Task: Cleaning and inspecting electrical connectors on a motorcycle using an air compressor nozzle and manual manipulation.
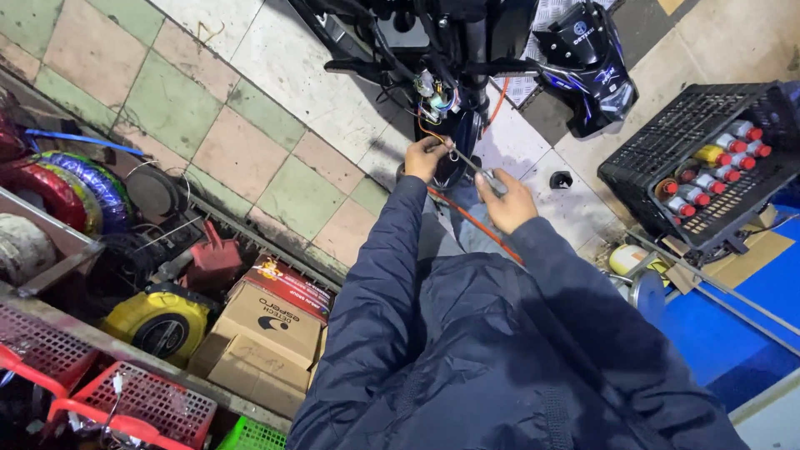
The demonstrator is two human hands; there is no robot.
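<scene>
Two hands up front in head view. Your left hand [427, 157] closed, pinching thin orange wire [433, 136] just below wiring bundle [435, 93] on stripped motorcycle front [467, 58]. Your right hand [506, 202] closed around slim metal tool [477, 171], tip angled toward left hand. Black crate [667, 142] of spray cans [717, 162] at right, cardboard box [262, 329] at lower left.

The location was a motorcycle repair workshop. A partly stripped motorcycle [450, 58] stood on the tiled floor [250, 125] with its wiring [433, 96] exposed, and a detached black fairing panel [592, 67] lay beside it. A black plastic crate [658, 158] held spray cans [717, 167]. Cardboard boxes [267, 333], wrapped tyres [75, 187] and red baskets [142, 404] filled shelving at the left.
</scene>
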